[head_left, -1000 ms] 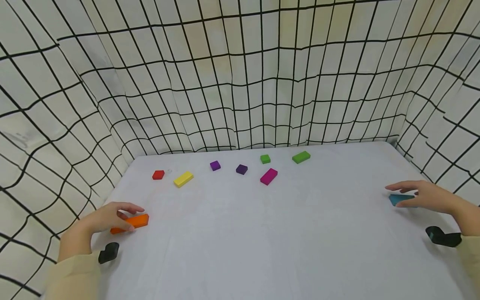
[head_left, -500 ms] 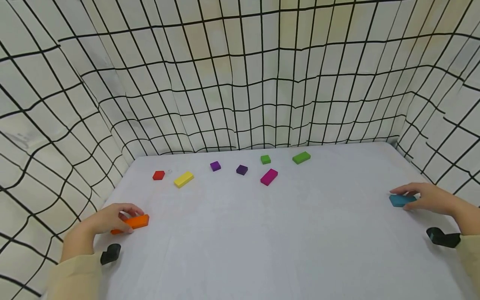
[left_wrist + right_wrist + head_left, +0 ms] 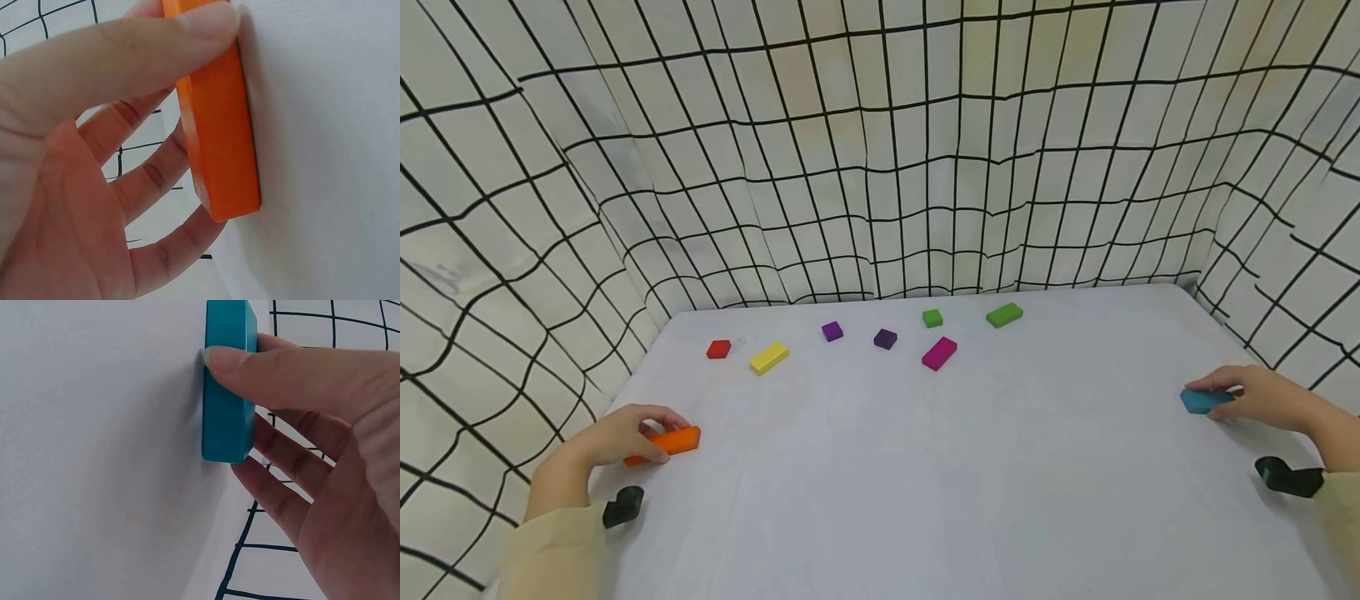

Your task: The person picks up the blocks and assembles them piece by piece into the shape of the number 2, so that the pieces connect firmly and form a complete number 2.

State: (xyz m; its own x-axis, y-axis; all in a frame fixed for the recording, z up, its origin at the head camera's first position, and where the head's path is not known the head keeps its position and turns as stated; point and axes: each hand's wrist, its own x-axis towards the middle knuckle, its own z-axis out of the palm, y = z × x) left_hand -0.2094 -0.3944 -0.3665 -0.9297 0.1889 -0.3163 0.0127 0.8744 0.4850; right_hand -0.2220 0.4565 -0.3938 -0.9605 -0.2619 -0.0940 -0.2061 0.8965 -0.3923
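At the left of the white table, my left hand (image 3: 617, 437) pinches a long orange block (image 3: 683, 440) between thumb and fingers. In the left wrist view the thumb lies across the near face of the orange block (image 3: 225, 144), with the fingers behind it. Over at the right edge, my right hand (image 3: 1270, 400) pinches a blue block (image 3: 1199, 402). The right wrist view has the thumb on the front of this blue block (image 3: 226, 425) and the fingers curled behind. Both blocks are at the table surface; whether either is lifted, I cannot tell.
Along the back of the white table (image 3: 910, 483) lie a red block (image 3: 718, 349), a yellow block (image 3: 769, 358), two purple blocks (image 3: 832, 332), a magenta block (image 3: 939, 353) and two green blocks (image 3: 1004, 314). White walls with a black grid (image 3: 880, 167) enclose the back and sides.
My right hand, earlier above the blue block with fingers spread, has lowered and its fingers have closed on it. The left hand keeps its place at the orange block, its fingers slightly tighter.
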